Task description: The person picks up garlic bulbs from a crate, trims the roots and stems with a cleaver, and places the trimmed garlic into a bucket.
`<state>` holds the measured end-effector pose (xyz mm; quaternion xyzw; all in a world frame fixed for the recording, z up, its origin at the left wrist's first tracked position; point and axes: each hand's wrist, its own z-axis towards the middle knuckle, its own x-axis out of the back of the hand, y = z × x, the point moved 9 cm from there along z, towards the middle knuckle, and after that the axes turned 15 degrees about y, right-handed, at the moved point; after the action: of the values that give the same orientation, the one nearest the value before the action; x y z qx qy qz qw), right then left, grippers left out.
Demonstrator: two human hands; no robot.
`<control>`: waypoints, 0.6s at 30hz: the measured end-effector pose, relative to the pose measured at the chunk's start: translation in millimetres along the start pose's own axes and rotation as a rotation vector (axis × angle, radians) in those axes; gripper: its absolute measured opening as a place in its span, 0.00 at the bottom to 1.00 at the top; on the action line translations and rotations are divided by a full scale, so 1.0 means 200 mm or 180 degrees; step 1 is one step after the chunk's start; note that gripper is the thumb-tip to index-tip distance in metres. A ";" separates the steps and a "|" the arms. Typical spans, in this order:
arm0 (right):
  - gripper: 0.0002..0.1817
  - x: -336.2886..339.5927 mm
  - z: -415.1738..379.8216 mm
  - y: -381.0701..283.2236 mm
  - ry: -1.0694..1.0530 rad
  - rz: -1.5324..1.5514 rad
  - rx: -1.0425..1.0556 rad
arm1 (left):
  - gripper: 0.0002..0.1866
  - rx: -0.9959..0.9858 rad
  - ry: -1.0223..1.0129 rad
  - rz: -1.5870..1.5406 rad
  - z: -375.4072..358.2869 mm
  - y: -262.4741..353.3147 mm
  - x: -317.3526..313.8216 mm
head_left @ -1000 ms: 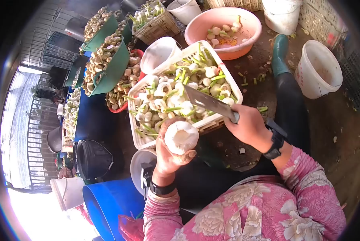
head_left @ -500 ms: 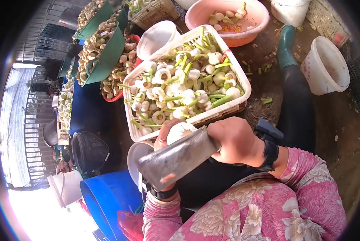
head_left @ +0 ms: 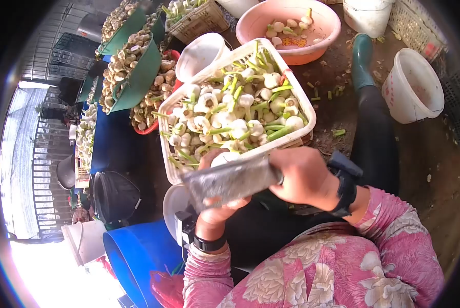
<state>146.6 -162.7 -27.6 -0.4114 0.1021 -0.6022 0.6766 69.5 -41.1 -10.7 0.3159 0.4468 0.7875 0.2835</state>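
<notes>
Right hand (head_left: 302, 174) fisted tight on cleaver (head_left: 230, 180) handle, blade flat across garlic bulb (head_left: 224, 158); left hand (head_left: 217, 205) cupped under bulb, just below white basket (head_left: 302, 100) rim

The left hand (head_left: 217, 205) is raised palm-up in front of the body, fingers curled upward in a cupping grip, a dark band on its wrist. The right hand (head_left: 302, 177) is closed in a fist-like grip, knuckles up, just beside the left, apparently pressing toward it. Both forearms, in pink floral sleeves, angle inward; the right wrist wears a black watch.
</notes>
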 end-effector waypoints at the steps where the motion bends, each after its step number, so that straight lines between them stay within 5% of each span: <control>1: 0.12 -0.01 -0.02 -0.03 -0.0047 0.0008 0.0010 | 0.37 0.0361 0.0212 -0.0125 -0.01 0.02 -0.01; 3: 0.14 -0.02 -0.02 -0.05 -0.0066 0.0087 0.0087 | 0.47 -0.0339 0.0068 0.0909 -0.02 0.02 0.00; 6: 0.12 -0.03 -0.01 -0.05 -0.0106 0.0137 0.0056 | 0.29 -0.0733 0.0096 0.1274 -0.03 0.06 0.00; 8: 0.10 -0.04 -0.03 0.04 -0.0139 0.0209 -0.0166 | 0.30 -0.1099 0.0034 0.1297 -0.06 0.04 0.01; 9: 0.09 -0.12 -0.09 0.26 -0.0740 -0.0628 -0.1006 | 0.34 0.0535 0.0514 0.0894 -0.04 -0.02 0.06; 10: 0.10 -0.15 -0.19 0.55 -0.1033 -0.0834 -0.1662 | 0.35 -0.0030 0.0584 0.0973 -0.02 0.05 0.08; 13: 0.09 -0.02 -0.21 0.54 0.0001 -0.0655 -0.1238 | 0.35 -0.1492 0.0493 0.1776 0.04 0.23 0.07; 16: 0.09 -0.02 -0.05 0.25 -0.0134 -0.0378 -0.0833 | 0.35 0.0270 0.0886 0.0656 0.01 0.01 0.17; 18: 0.09 -0.04 -0.01 0.32 -0.0052 0.0005 -0.1429 | 0.36 -0.0209 0.1025 0.0168 0.04 0.09 0.17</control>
<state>189.7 -160.3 -75.7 -0.5565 0.2284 -0.5605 0.5693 50.6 -20.5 15.5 0.1878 0.4520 0.8493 0.1976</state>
